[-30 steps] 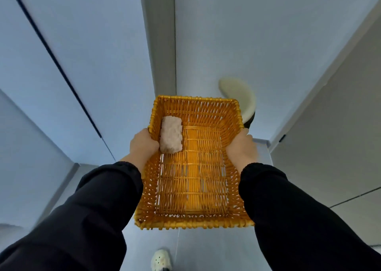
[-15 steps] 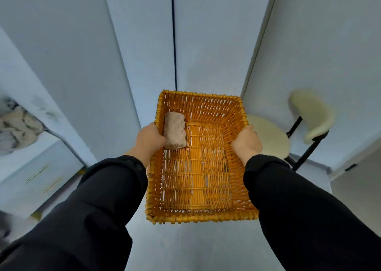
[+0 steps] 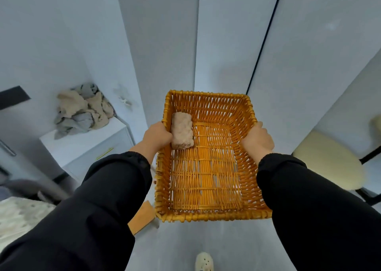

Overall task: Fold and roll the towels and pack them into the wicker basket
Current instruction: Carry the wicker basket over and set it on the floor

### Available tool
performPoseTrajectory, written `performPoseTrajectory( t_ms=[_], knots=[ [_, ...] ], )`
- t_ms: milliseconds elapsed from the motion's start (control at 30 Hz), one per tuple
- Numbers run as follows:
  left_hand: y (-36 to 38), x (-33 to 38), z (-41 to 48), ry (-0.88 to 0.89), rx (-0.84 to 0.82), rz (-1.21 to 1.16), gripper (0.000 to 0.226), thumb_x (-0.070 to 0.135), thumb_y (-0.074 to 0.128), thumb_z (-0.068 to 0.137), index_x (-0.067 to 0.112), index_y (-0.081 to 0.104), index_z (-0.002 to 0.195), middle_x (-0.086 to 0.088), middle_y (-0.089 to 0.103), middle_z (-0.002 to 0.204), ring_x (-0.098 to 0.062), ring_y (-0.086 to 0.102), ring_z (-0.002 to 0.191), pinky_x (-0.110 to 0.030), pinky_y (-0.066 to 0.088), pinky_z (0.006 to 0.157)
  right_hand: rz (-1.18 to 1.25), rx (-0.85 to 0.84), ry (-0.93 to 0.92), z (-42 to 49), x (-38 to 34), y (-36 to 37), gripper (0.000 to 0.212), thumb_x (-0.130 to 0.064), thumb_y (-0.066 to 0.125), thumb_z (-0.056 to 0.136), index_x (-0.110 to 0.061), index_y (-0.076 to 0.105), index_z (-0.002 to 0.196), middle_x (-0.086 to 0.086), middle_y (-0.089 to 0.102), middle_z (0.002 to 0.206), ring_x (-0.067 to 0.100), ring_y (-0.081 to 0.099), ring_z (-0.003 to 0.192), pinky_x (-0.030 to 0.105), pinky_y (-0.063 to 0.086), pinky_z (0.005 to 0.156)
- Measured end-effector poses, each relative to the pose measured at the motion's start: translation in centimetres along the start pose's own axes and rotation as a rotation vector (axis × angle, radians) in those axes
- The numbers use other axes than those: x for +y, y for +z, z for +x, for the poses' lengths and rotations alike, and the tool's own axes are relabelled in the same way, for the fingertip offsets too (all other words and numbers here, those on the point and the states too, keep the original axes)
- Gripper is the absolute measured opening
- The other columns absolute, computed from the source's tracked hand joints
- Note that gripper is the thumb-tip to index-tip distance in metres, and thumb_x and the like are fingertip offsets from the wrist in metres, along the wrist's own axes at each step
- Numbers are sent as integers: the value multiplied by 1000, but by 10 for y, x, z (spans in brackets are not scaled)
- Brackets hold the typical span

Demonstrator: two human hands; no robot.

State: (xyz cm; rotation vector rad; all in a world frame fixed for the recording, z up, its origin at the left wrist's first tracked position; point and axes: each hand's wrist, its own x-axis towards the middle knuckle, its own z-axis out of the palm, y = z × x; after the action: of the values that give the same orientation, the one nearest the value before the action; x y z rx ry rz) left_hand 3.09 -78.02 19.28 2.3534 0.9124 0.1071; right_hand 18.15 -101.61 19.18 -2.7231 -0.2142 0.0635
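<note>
Curling round its side rims, the left grip and right grip hold the stiff, seemingly light wicker basket in mid-air, one soft rolled towel lying against its left wall.

Towel pile blurred, shoe cut off

I see the basket out in front, left hand gripping its left rim, right hand gripping the right rim. One roll lies in the basket's far-left corner, against the left wall, just beside the left hand. Towel pile sits at the cabinet's far edge, well left of the basket. Chair to its right. Shoe below the near rim.
</note>
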Motion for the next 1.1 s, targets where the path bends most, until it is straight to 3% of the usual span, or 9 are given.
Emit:
performPoseTrajectory(
  t_ms=[100,200,267,367,467,533,733,867,1100],
  knots=[
    [1,-13,21,-3,-3,-39,14,9,54,80,5,62,91,-11,63,86,-30,61,80,-32,44,66,-16,13,-7,17,-17,9,44,-26,55,90,-8,38,126,18,53,122,37,56,107,43,46,85],
    [2,-13,53,-15,-12,-48,3,6,52,80,7,55,81,-9,59,78,-29,57,73,-29,42,56,-37,20,-14,44,-31,19,43,-27,55,91,-8,39,126,18,54,121,37,57,107,42,46,84],
    [3,-7,80,-7,-32,-37,8,7,53,80,7,58,85,-11,60,80,-27,56,70,-27,42,54,-44,33,3,67,-37,24,43,-26,55,91,-7,39,126,18,54,121,37,57,107,42,47,84],
    [5,5,134,29,-80,-55,21,9,56,79,2,66,96,-16,68,91,-32,64,80,-34,53,66,-6,47,26,109,-46,35,44,-27,56,90,-7,39,126,18,53,121,37,56,107,43,46,85],
    [10,17,184,57,-153,-31,5,10,58,80,14,59,83,-10,65,87,-30,64,79,-26,48,59,23,44,90,151,-55,50,45,-29,55,91,-7,38,126,18,53,121,37,56,107,44,46,84],
    [14,23,206,63,-196,-40,14,7,57,80,19,51,81,-7,59,82,-25,58,73,-24,44,56,23,42,114,169,-59,61,46,-30,56,90,-8,38,126,18,52,121,37,56,106,44,46,84],
    [23,20,258,26,-225,-61,11,-2,54,81,9,54,81,-8,56,79,-27,55,80,-30,44,68,6,25,128,208,-77,82,43,-28,55,91,-8,38,126,17,51,120,37,57,104,42,45,81],
    [26,17,289,-3,-259,-43,23,-5,52,80,13,45,68,-4,51,70,-27,55,79,-26,43,57,-5,-2,135,230,-84,97,43,-27,53,92,-9,37,127,16,51,120,34,56,104,38,42,77],
    [46,13,345,15,-317,-15,19,-3,52,83,15,50,79,-4,51,76,-26,52,83,-31,41,70,7,-49,220,259,-87,130,46,-22,54,90,-9,34,130,15,50,120,34,56,104,36,38,73]
  ],
)
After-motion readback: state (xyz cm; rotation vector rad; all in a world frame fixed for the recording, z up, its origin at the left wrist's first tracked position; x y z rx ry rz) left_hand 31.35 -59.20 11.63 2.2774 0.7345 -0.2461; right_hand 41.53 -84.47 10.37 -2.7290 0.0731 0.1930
